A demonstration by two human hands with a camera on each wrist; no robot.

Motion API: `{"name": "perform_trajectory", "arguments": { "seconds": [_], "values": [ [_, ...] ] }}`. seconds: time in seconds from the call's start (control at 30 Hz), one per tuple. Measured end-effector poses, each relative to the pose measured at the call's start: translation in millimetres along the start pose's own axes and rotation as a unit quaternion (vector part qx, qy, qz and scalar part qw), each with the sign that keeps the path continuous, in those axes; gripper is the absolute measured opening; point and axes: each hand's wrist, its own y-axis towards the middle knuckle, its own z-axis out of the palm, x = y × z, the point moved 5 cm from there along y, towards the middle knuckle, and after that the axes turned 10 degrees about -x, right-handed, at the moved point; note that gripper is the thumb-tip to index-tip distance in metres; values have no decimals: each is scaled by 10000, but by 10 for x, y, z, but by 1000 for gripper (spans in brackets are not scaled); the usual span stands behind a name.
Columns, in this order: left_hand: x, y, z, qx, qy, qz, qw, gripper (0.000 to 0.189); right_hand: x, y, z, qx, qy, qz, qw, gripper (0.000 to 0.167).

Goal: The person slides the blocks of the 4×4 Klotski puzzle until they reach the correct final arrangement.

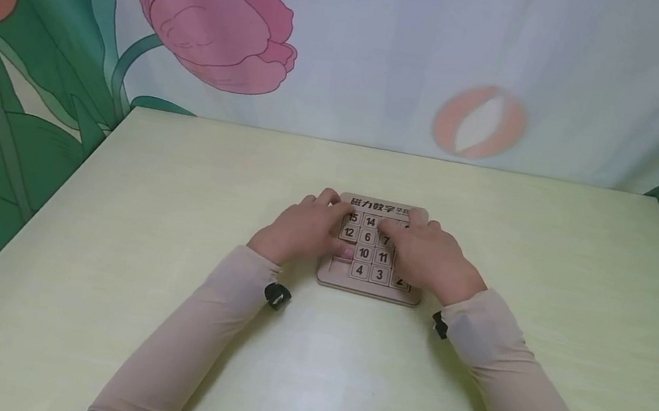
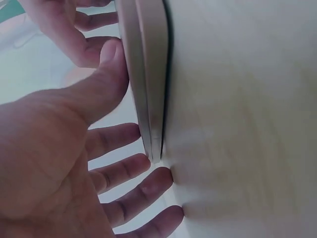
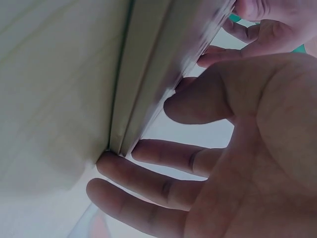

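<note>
A number sliding puzzle [image 1: 368,291] lies flat on the table, its square tiles carrying black numerals such as 15, 14, 12 and 10. At its left side, my left hand [image 1: 308,229] rests with the thumb on the left column; the bottom-left slot shows bare. My right hand [image 1: 432,258] reaches over the right columns, covering several tiles, with a thumb near the 7 tile [image 1: 386,241]. In the left wrist view, loosely extended fingertips [image 2: 157,181] touch the puzzle's side edge [image 2: 153,74]. The right wrist view shows extended fingers [image 3: 148,183] at the opposite edge [image 3: 141,69].
The pale table [image 1: 175,211] surrounds the puzzle on all sides. Behind it hangs a curtain [image 1: 378,49] printed with flowers and leaves. A black band [image 1: 277,295] shows at the left wrist, and another [image 1: 440,325] at the right.
</note>
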Motion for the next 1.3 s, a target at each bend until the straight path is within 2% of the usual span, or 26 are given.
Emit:
{"name": "perform_trajectory", "arguments": {
  "seconds": [0.2,0.4,0.5,0.73,0.93,1.3],
  "values": [
    [-18,15,3,-125,135,-44,9998,72,-37,5,8,48,153,14,9999,56],
    [-17,14,26,-90,244,-87,9996,71,-85,0,31,335,325,-44,9989,62],
    [-29,-5,37,27,330,-97,9994,76,-91,-5,24,478,398,-64,9980,64],
    [-95,-51,55,238,656,-6,9976,102,-110,-25,-1,696,535,3,9961,67],
    [-103,-64,46,201,682,-8,9975,103,-115,-38,-8,778,630,89,9949,70],
    [-55,-68,37,399,620,46,9973,105,-113,-56,-17,790,687,79,9945,71]
  ]
}}
